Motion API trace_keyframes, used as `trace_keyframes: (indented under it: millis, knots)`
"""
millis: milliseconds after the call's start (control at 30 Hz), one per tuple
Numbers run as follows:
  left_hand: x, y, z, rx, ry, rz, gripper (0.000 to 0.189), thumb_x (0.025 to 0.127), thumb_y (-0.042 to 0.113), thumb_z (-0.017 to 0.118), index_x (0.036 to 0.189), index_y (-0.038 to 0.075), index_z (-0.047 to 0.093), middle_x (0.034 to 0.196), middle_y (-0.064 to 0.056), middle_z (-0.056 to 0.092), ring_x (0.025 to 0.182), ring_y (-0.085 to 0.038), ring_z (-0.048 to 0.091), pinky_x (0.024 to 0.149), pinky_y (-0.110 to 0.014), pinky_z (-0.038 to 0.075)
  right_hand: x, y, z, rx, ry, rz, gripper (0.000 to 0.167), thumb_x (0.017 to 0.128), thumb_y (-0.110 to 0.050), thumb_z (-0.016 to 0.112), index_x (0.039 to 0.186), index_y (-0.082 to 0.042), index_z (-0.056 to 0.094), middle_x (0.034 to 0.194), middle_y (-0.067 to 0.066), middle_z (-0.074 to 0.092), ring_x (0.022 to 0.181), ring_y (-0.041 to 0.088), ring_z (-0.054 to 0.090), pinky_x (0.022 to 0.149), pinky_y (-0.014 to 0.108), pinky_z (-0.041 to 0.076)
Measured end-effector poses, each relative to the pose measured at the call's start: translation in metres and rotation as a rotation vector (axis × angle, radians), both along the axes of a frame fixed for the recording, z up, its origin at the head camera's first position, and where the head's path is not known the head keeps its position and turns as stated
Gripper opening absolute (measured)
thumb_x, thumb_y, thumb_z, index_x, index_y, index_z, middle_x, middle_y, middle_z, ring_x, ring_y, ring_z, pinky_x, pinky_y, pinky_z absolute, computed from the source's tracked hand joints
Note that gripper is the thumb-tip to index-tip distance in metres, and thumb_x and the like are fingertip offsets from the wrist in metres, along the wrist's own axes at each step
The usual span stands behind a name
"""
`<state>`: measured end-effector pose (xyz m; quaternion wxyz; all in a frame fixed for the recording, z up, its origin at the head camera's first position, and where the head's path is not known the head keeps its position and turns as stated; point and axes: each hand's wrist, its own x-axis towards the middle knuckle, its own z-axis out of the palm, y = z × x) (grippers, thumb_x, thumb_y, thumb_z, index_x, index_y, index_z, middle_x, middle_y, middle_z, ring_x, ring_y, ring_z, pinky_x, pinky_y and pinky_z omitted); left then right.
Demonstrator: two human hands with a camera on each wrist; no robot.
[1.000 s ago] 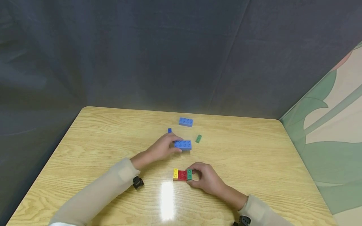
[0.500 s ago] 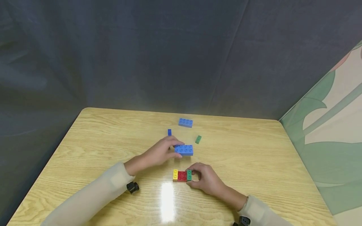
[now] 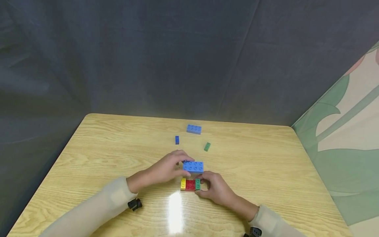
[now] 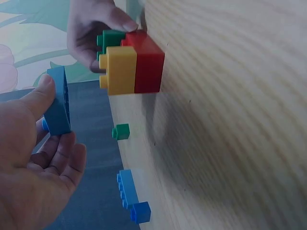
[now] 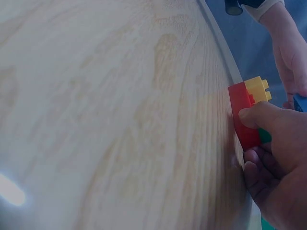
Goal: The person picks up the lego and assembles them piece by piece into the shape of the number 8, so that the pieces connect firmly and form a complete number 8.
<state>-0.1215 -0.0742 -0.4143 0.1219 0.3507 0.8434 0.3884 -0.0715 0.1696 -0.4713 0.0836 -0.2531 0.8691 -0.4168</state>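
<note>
Between thumb and fingers my left hand (image 3: 168, 167) pinches a blue building brick (image 3: 193, 167) with two rows of studs, raised off the table just behind the red brick. That red brick (image 3: 190, 185) lies on the table, bearing a yellow brick (image 3: 183, 184) on its left end and a green brick (image 3: 197, 184) on its right end, with bare red studs between. My right hand (image 3: 218, 188) grips the right end of this stack. In the left wrist view the blue brick (image 4: 58, 100) is apart from the yellow brick (image 4: 121, 70).
Toward the back of the wooden table (image 3: 118, 138) lie another blue brick (image 3: 193, 129), a small dark blue brick (image 3: 177, 140) and a small green brick (image 3: 207, 146). A dark curtain (image 3: 177, 59) hangs behind the table, and a patterned cloth (image 3: 349, 141) is at the right.
My left hand has drawn the blue brick toward the person, from near the small green brick to close behind the red stack. The right hand stays at the stack.
</note>
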Motion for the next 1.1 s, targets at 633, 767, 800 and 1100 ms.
trace_keyframes:
  millis: [633,767,800,1100]
  knots:
    - [0.026,-0.006,-0.011,0.013,-0.018,-0.004,0.044,0.09,0.028,0.079,0.13,0.015,0.068,0.119,0.006,0.064,0.107,-0.009,0.056,0.091,-0.031,0.052,-0.001,0.0,0.002,0.039,0.004,-0.005,0.037,0.079,-0.01,0.088,0.113,-0.008,0.074,0.096,-0.005,0.068,0.075,0.009,0.049,0.064,0.022,0.044]
    - [0.029,-0.007,-0.015,0.028,-0.028,-0.009,0.043,0.09,0.028,0.079,0.13,0.017,0.068,0.118,0.007,0.063,0.106,-0.008,0.056,0.09,-0.032,0.052,-0.001,0.0,0.0,0.034,0.015,-0.004,0.032,0.079,-0.01,0.088,0.108,-0.008,0.074,0.095,-0.006,0.068,0.075,0.008,0.051,0.064,0.021,0.045]
    - [0.03,-0.007,-0.016,0.034,-0.031,-0.013,0.043,0.09,0.029,0.079,0.13,0.017,0.068,0.118,0.007,0.063,0.106,-0.008,0.056,0.089,-0.032,0.053,-0.001,0.0,0.0,0.03,0.018,-0.002,0.031,0.079,-0.009,0.088,0.107,-0.008,0.074,0.096,-0.005,0.068,0.075,0.008,0.051,0.064,0.022,0.046]
    - [0.031,-0.008,-0.023,0.029,-0.039,-0.029,0.045,0.09,0.033,0.079,0.13,0.017,0.068,0.116,0.008,0.063,0.103,-0.006,0.056,0.089,-0.032,0.052,-0.001,-0.001,0.002,0.03,0.0,-0.015,0.027,0.079,-0.008,0.087,0.103,-0.01,0.074,0.099,-0.005,0.07,0.082,0.008,0.057,0.073,0.024,0.051]
